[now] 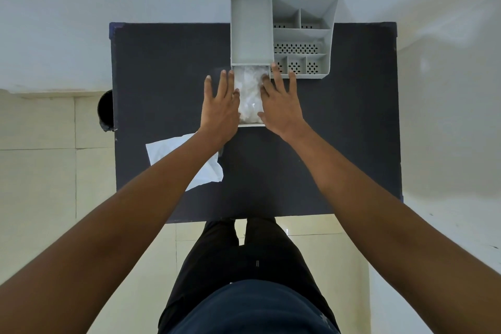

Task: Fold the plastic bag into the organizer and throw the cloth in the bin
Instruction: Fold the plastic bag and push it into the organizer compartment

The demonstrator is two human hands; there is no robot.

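Note:
A grey organizer (250, 32) stands at the far edge of the dark table (339, 130). Its drawer (252, 125) is pulled out toward me, and the crumpled clear plastic bag (250, 89) lies inside it. My left hand (219, 106) rests flat with fingers spread on the drawer's left side. My right hand (282, 103) lies flat and spread on the drawer's right side, its thumb touching the bag. A white cloth (208, 171) lies on the table near left, partly hidden under my left forearm.
A dark round bin (106, 111) sits on the floor just off the table's left edge. The organizer's right half holds several small perforated compartments (295, 47). My legs stand at the table's near edge over a tiled floor.

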